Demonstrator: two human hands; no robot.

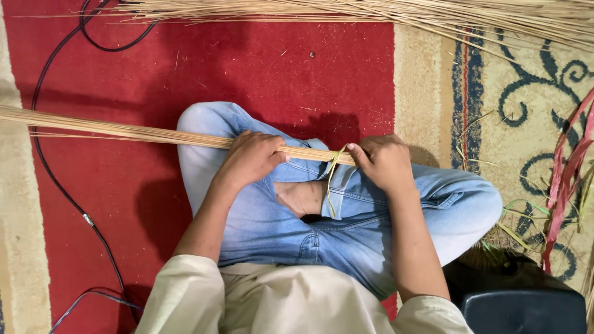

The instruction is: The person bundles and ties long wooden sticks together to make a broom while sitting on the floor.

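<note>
Cream sleeves (pixel 260 303) frame both hands: left hand (pixel 250 158) and right hand (pixel 385 162) each clamp the long tan straw bundle (pixel 124 131) across blue-jeaned knees (pixel 346 222); bare red carpet (pixel 260 68) lies beyond.

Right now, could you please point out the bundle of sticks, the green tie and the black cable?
bundle of sticks (pixel 124 131), head view, mid-length.
green tie (pixel 334 168), head view, hanging strand.
black cable (pixel 55 182), head view, middle stretch.

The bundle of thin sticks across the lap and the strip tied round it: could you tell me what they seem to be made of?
The bundle of sticks, gripped by the left hand and right hand, looks like dried plant midribs or straw: pale tan, matte, thin and straight. The tie strip seems a fresh leaf strip: yellow-green, flat, limp.
</note>
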